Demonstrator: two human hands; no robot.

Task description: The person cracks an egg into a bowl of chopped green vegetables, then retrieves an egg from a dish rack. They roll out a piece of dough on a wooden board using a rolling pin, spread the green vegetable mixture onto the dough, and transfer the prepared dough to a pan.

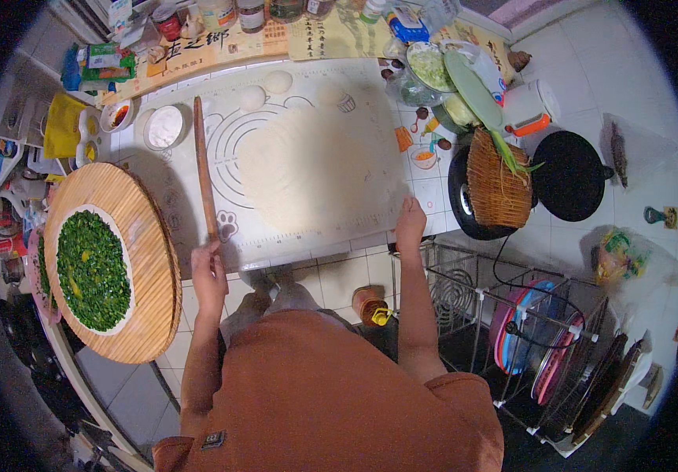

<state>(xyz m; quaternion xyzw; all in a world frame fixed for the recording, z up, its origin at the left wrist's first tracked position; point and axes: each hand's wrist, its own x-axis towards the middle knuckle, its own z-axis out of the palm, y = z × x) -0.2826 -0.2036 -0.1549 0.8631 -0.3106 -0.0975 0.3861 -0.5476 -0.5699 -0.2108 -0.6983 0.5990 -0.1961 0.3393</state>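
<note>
My left hand point(208, 276) grips the near end of a slim wooden rolling pin point(201, 153). The pin lies lengthwise over the left part of a printed pastry mat point(230, 227). A wide, thin sheet of dough point(292, 171) covers the mat's middle, partly in shadow. Beyond it sit three dough balls: one point(251, 98), a second point(277, 82) and a third point(330, 94). At the mat's near right corner is my right hand point(411, 224), its fingers curled closed. Whether it pinches the mat's edge is hidden. A bowl of white flour point(164, 127) stands left of the pin.
Chopped greens point(92, 271) lie on a dough round on a slatted wooden board point(153, 253) at left. Rightward stand a black electric pan point(463, 206), a woven tray point(498, 183) and a green lid point(472, 88). Below is a metal rack point(451, 307). Jars point(250, 15) line the back.
</note>
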